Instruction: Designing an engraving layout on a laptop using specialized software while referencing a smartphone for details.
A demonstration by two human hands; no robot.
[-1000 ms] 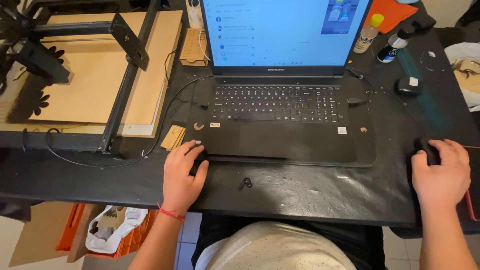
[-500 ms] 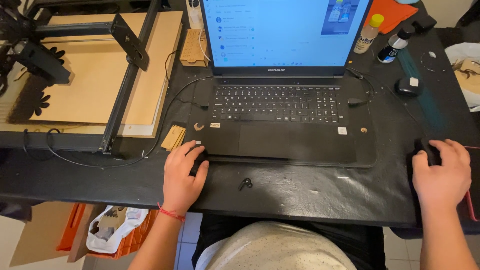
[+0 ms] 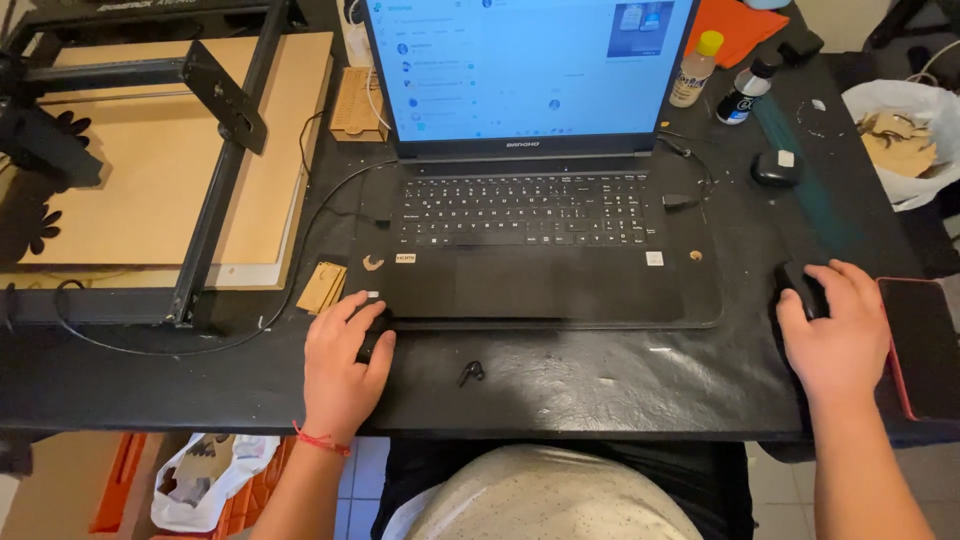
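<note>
At far left a black metal frame [image 3: 215, 160] lies over a flat plywood sheet [image 3: 150, 160], matt and pale tan; a thin black cable [image 3: 300, 290] loops from it across the bench [image 3: 560, 385]. A small slotted wooden box [image 3: 357, 104] stands beside the laptop screen, and a small wooden offcut [image 3: 322, 287] lies at the laptop's front left corner.

The left hand [image 3: 342, 365] lies palm down at the bench's front edge, fingers [image 3: 340, 315] loosely curled over a small dark object [image 3: 368, 345] just off the laptop's front left corner. Whether they grip it or only rest on it cannot be told. A red thread band circles the wrist.

The laptop [image 3: 540, 240] sits centre, open, black and matt, screen lit blue. A small dark earbud [image 3: 470, 373] lies loose on the bench, between the hands and near the front edge.

Right of the screen stand two small bottles [image 3: 720, 82], one yellow-capped, one dark-capped. A rounded black case [image 3: 776, 167] lies further forward.

The right hand [image 3: 838, 335] covers a black mouse [image 3: 803, 288], fingers draped over it in a relaxed, part-closed hold. A red-edged phone [image 3: 920, 345] lies just beside it, at the bench's right edge.

Risks, as judged:
- A sideways sweep of the mouse hand could push the phone off the edge.
- The earbud could be knocked off by a forearm.
- The cable could snag the left wrist and drag the offcut.
</note>
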